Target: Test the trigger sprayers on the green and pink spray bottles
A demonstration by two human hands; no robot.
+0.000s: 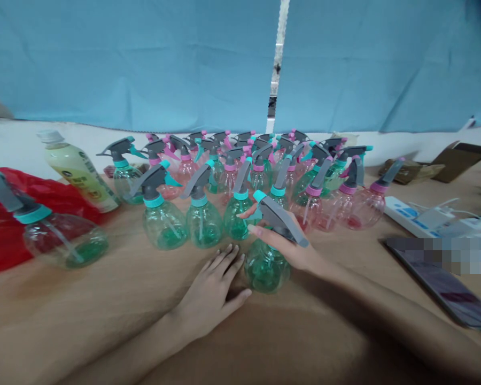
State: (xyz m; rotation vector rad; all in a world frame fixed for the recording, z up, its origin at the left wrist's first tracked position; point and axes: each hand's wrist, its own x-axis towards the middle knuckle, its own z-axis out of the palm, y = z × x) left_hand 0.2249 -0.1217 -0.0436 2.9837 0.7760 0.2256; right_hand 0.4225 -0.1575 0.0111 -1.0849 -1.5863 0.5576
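Observation:
My right hand (pixel 292 248) is closed around the neck of a green spray bottle (pixel 266 270) with a grey head and teal nozzle. That bottle stands upright near the front of the table. My left hand (pixel 212 289) lies flat on the tabletop just left of it, fingers stretched out and holding nothing. Behind both hands, a front row of green spray bottles (pixel 202 227) runs leftward, and pink spray bottles (pixel 307 206) stand on the right. Several more of both colours crowd behind them. Apart at the left is another green spray bottle (pixel 68 240).
A red plastic bag (pixel 8 230) and a leaning drink bottle (pixel 80 171) are at the left. To the right lie a phone (pixel 441 289), a white power strip (pixel 409 214) with plugs, and an open cardboard box (pixel 459 163). Blue cloth (pixel 144 64) covers the wall behind.

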